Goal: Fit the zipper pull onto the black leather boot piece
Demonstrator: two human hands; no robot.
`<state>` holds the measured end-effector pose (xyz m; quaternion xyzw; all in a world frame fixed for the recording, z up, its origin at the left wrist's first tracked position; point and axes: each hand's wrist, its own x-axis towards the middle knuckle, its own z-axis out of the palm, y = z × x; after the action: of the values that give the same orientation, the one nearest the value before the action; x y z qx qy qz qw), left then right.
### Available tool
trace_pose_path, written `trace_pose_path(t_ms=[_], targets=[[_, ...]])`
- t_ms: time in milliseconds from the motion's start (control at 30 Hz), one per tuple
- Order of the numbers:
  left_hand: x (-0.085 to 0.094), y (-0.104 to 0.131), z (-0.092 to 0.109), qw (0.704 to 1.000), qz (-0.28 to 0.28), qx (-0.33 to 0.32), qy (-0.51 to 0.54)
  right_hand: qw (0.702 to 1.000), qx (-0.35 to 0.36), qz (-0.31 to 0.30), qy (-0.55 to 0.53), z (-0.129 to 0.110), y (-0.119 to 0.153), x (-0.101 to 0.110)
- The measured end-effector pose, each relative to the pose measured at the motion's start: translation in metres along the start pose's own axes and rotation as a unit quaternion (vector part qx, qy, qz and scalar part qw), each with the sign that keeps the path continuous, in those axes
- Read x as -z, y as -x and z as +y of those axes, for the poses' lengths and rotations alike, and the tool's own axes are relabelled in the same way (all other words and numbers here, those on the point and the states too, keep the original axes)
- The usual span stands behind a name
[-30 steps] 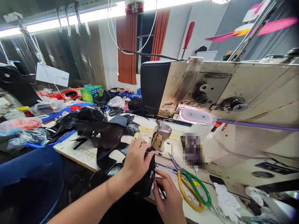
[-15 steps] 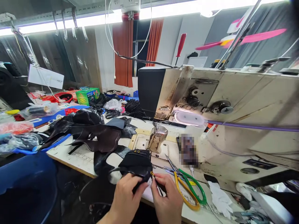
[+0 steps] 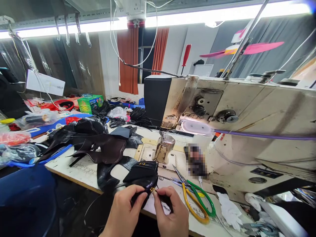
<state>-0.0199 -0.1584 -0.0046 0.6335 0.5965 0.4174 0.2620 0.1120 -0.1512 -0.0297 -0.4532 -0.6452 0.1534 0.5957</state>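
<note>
1. Head view, near edge: left hand [image 3: 123, 214] curled shut, fingers pinching the lower edge of a small black bag [image 3: 143, 176] lying at the front of the table [image 3: 84, 166].
2. Right hand [image 3: 172, 215] just beside it, thumb and forefinger closed on a small gold piece [image 3: 152, 190] at the bag's corner.
3. Right of the hands: scissors [image 3: 195, 202] with yellow and green handles, flat on the table, untouched.
4. Behind the bag: sewing machine [image 3: 237, 112], its metal foot [image 3: 163, 148] close above.
5. Left: heap of dark leather pieces [image 3: 93, 138].
6. Far right: white cloth [image 3: 228, 207].
</note>
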Motion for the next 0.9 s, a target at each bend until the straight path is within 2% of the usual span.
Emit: trace_pose_path(t_ms=[100,200,333,433,533,633,700,833,900], targets=[[0.007,-0.001,0.003,0.999,0.001,0.021,0.03,1.0,0.023,-0.001,-0.011,-0.008,0.003,-0.005],[0.015,-0.007,0.007,0.993,-0.041,0.055,0.092,0.999,0.018,-0.001,-0.04,-0.017,0.001,-0.006],[0.029,-0.023,0.017,0.971,-0.072,0.131,0.189,0.986,-0.135,-0.002,-0.098,-0.03,-0.016,-0.001],[0.036,-0.039,0.025,0.953,-0.069,0.148,0.255,0.971,-0.187,0.008,-0.151,-0.039,-0.029,0.001],[0.039,-0.05,0.03,0.929,-0.093,0.16,0.321,0.965,-0.186,-0.023,-0.183,-0.042,-0.039,0.003],[0.043,-0.052,0.032,0.92,-0.125,0.152,0.338,0.968,-0.174,-0.066,-0.169,-0.04,-0.048,0.008],[0.046,-0.05,0.031,0.921,-0.151,0.131,0.333,0.974,-0.156,-0.074,-0.145,-0.04,-0.052,0.009],[0.055,-0.049,0.033,0.941,-0.145,0.094,0.292,0.986,-0.106,-0.061,-0.109,-0.05,-0.055,0.004],[0.062,-0.053,0.037,0.942,-0.162,0.095,0.28,0.987,-0.104,-0.066,-0.103,-0.056,-0.059,0.003]])
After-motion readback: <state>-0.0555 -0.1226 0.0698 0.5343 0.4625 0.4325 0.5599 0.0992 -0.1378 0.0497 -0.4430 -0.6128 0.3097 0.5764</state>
